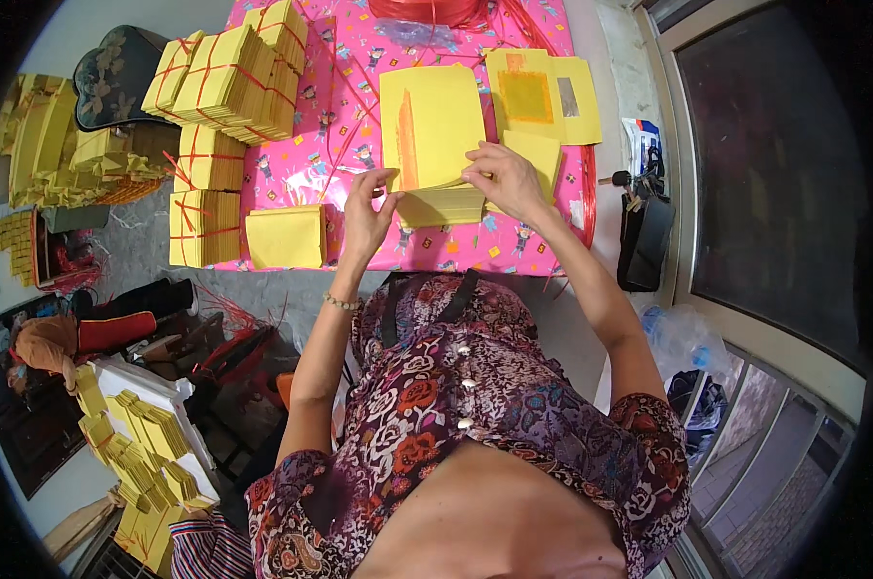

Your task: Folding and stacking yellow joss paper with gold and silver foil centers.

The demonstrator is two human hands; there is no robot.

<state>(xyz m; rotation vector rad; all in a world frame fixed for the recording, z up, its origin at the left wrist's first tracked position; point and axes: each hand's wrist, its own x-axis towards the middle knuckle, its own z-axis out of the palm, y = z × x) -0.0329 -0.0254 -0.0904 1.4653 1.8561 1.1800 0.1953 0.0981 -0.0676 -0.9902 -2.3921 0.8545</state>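
A stack of yellow paper sheets (432,125) lies on a pink patterned cloth (359,106) covering the table. My left hand (369,207) pinches the lower left corner of a small bundle of yellow sheets (443,205) at the near edge of the stack. My right hand (504,179) grips the same bundle's upper right edge. Both hands touch the bundle, which rests on the cloth.
Tied bundles of yellow paper (229,82) are piled at the table's left, with a loose stack (287,236) near the front edge. More sheets with a gold square (540,96) lie at the right. Red string (427,10) lies at the back. Keys (639,183) sit on the sill.
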